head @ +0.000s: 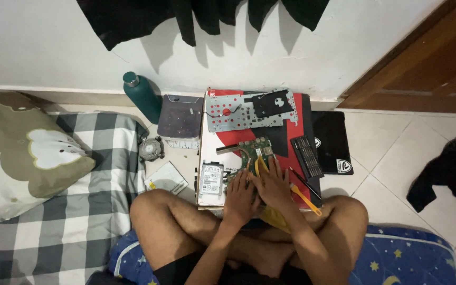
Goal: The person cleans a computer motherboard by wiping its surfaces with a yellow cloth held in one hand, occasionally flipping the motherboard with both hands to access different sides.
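Observation:
A green circuit board (pixel 252 149) lies on a red, white and black box (pixel 222 153) in front of my crossed legs. My left hand (pixel 240 199) presses flat on the board's near left part. My right hand (pixel 274 183) rests on the board's near right part, fingers spread, touching a yellow plastic pry tool (pixel 260 164). Whether either hand grips anything is hidden. A silver hard drive (pixel 211 178) lies left of my left hand. An orange-handled tool (pixel 305 199) and a thin black screwdriver (pixel 304 182) lie just right of my right hand.
A perforated metal plate (pixel 249 110) with a black part lies at the box's far end. A bit set (pixel 306 156), black laptop lid (pixel 333 142), grey pad (pixel 180 115), fan (pixel 151 148), green bottle (pixel 142 96) and pillow (pixel 27 153) surround it. Dark clothes (pixel 449 171) lie on tiles.

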